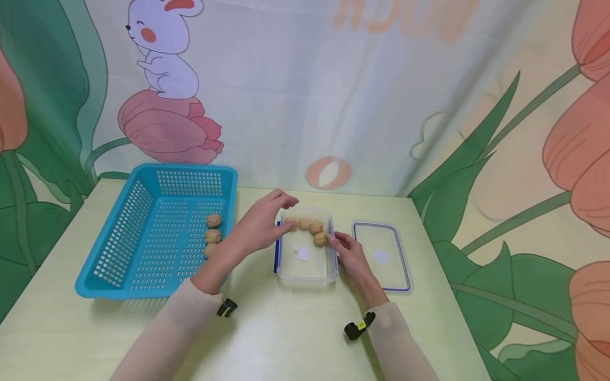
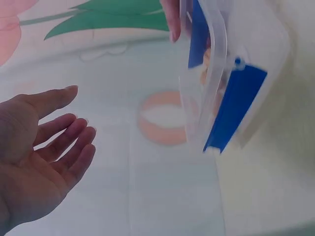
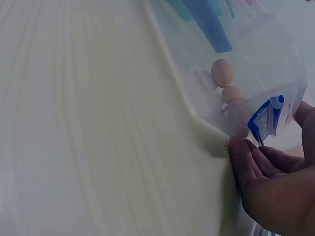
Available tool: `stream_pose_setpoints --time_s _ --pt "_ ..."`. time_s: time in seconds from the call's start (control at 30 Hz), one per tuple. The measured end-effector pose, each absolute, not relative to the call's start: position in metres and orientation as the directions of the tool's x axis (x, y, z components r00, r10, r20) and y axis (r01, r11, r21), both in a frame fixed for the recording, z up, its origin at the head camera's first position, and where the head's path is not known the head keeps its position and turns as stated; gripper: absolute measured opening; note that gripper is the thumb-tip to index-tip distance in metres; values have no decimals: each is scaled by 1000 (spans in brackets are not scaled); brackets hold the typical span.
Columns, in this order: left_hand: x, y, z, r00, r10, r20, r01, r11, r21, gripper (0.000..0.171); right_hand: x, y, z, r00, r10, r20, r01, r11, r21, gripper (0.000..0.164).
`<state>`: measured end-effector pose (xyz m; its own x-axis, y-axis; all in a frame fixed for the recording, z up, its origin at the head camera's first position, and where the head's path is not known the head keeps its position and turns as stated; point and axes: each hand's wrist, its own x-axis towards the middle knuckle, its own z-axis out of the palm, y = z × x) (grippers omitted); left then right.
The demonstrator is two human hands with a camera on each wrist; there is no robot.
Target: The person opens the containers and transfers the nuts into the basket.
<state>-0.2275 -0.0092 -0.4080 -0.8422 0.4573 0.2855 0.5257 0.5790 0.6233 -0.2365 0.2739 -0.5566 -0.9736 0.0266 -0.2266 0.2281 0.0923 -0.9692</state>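
Observation:
A clear plastic container (image 1: 307,272) with blue side latches stands on the table. Several walnuts (image 1: 320,239) lie along its far end, and a small white square sits on its floor. Over the far left corner of the container is my left hand (image 1: 261,222); the left wrist view shows that hand (image 2: 47,152) empty, thumb apart from loosely bent fingers. My right hand (image 1: 351,254) grips the container's right wall, thumb at the rim and fingers outside, low by the base in the right wrist view.
Left of the container stands a blue perforated basket (image 1: 164,296) with three walnuts (image 1: 213,235) showing along its right side, partly behind my left arm. The container's lid (image 1: 381,238), with a blue seal, lies to the right. A printed curtain (image 1: 286,106) hangs behind the table.

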Motion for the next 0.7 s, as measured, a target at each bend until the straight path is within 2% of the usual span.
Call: stream_pose_setpoints --time_s 0.37,0.7 --pt "-243 40 -456 -833 488 262 527 550 648 47 -237 269 -555 -976 32 -213 215 84 -973 51" --pt "-263 72 -499 -878 440 186 430 557 710 58 -236 272 -557 -979 43 -200 203 89 -975 58"
